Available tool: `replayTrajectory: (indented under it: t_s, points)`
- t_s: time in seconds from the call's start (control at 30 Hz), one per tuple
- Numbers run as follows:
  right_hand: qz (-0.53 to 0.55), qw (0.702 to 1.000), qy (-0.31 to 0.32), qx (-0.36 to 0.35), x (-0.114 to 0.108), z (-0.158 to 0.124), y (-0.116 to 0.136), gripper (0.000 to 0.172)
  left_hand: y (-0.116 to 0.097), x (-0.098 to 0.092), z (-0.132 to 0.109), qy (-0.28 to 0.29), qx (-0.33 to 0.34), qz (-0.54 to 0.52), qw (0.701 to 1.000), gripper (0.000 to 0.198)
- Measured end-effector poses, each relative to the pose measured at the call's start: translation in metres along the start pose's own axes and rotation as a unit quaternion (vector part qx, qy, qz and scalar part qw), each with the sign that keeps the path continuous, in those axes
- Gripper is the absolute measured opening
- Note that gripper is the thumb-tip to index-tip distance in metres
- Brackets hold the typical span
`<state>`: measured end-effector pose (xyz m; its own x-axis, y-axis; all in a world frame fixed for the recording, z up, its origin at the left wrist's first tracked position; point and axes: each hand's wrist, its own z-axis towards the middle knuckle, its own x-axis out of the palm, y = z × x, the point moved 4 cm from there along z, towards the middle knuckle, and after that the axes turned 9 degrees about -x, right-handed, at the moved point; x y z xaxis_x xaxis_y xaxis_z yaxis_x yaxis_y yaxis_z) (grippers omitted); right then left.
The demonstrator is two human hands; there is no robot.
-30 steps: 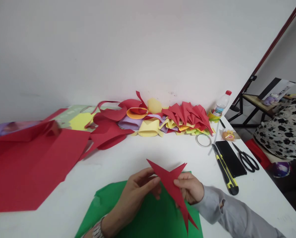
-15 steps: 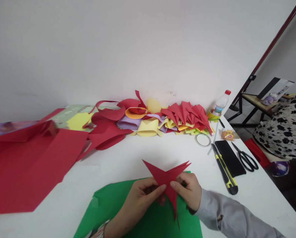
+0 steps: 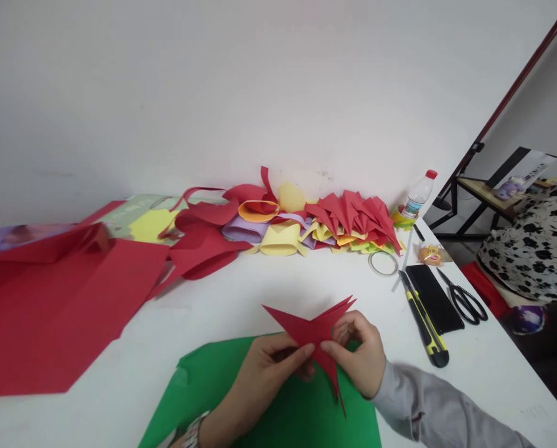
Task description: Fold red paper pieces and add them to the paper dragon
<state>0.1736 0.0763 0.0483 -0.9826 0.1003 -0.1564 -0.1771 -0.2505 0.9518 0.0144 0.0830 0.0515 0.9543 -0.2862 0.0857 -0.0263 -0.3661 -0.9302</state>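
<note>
Between my two hands is a piece of folded red paper [image 3: 312, 328] with long pointed tips, held above a green paper sheet [image 3: 222, 367]. My left hand [image 3: 272, 367] pinches its left side, thumb on the front face and fingers behind. On the other side, my right hand [image 3: 358, 354] has its thumb on the front near the middle, with its index finger curled at the right edge. Two tips spread upward, and narrow points hang down over the green sheet. The back of the folded paper is hidden.
Large red paper [image 3: 63, 317] covers the table's left. Folded red pieces [image 3: 353, 214] and rolled coloured paper [image 3: 278, 239] line the wall. On the right are a utility knife [image 3: 425, 323], black flat case [image 3: 434, 298], scissors [image 3: 462, 298], tape roll [image 3: 383, 264] and bottle [image 3: 416, 199].
The folded red paper has tilted, its upper tips shifting slightly left and its lower points swinging right. My right index finger has lifted a little from behind the paper.
</note>
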Motion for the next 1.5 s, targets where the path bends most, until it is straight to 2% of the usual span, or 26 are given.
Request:
replayTrajectory:
  t_s: [0.17, 0.33, 0.47, 0.53, 0.57, 0.6, 0.63, 0.67, 0.73, 0.8, 0.87, 0.9, 1.0, 1.1, 1.2, 1.3, 1.5]
  points:
    - [0.038, 0.997, 0.035, 0.062, 0.002, 0.007, -0.006, 0.029, 0.005, 0.004, 0.000, -0.003, -0.047, -0.033, 0.998, 0.028]
    - [0.047, 0.991, 0.082, 0.094, 0.003, 0.012, -0.015, 0.040, 0.014, 0.007, 0.001, 0.010, -0.095, -0.054, 0.994, 0.029]
    - [-0.002, 0.986, 0.129, 0.106, -0.001, 0.018, -0.021, 0.039, 0.017, 0.005, 0.003, 0.012, -0.148, -0.048, 0.988, 0.031]
    - [-0.068, 0.980, 0.148, 0.114, -0.005, 0.023, -0.024, 0.034, 0.017, 0.001, 0.003, 0.017, -0.169, -0.001, 0.985, 0.034]
    - [-0.117, 0.975, 0.152, 0.111, -0.008, 0.025, -0.025, 0.032, 0.016, -0.002, 0.003, 0.008, -0.153, 0.046, 0.987, 0.035]
    - [-0.168, 0.968, 0.154, 0.104, -0.011, 0.028, -0.026, 0.029, 0.013, -0.005, 0.003, -0.010, -0.108, 0.108, 0.988, 0.034]
    - [-0.215, 0.960, 0.154, 0.093, -0.013, 0.031, -0.026, 0.027, 0.008, -0.007, 0.002, -0.037, -0.032, 0.181, 0.982, 0.032]
    - [-0.249, 0.953, 0.155, 0.079, -0.014, 0.033, -0.026, 0.025, 0.003, -0.007, 0.000, -0.059, 0.061, 0.256, 0.963, 0.029]
    - [-0.279, 0.944, 0.163, 0.065, -0.015, 0.036, -0.025, 0.023, -0.001, 0.005, -0.010, -0.057, 0.249, 0.381, 0.889, 0.023]
    - [-0.280, 0.942, 0.170, 0.071, -0.015, 0.037, -0.024, 0.022, 0.004, 0.022, -0.020, -0.021, 0.384, 0.466, 0.797, 0.029]
    - [-0.277, 0.941, 0.176, 0.080, -0.015, 0.037, -0.023, 0.021, 0.012, 0.034, -0.025, -0.016, 0.455, 0.527, 0.717, 0.038]
    - [-0.276, 0.941, 0.177, 0.083, -0.015, 0.037, -0.023, 0.020, 0.015, 0.037, -0.025, -0.024, 0.474, 0.550, 0.688, 0.041]
    - [-0.256, 0.947, 0.176, 0.087, -0.015, 0.038, -0.024, 0.020, 0.017, 0.039, -0.020, -0.046, 0.502, 0.588, 0.632, 0.040]
    - [-0.169, 0.955, 0.187, 0.153, -0.013, 0.038, -0.027, 0.030, 0.010, 0.035, -0.018, -0.048, 0.528, 0.592, 0.607, 0.033]
    - [-0.074, 0.952, 0.189, 0.231, -0.008, 0.037, -0.026, 0.036, 0.001, 0.033, -0.022, -0.051, 0.557, 0.564, 0.607, 0.032]
    - [-0.034, 0.950, 0.173, 0.259, -0.003, 0.034, -0.019, 0.037, -0.005, 0.032, -0.029, -0.055, 0.579, 0.535, 0.612, 0.033]
    - [-0.022, 0.939, 0.180, 0.291, 0.008, 0.023, -0.014, 0.032, -0.006, 0.033, -0.038, -0.059, 0.610, 0.515, 0.599, 0.032]
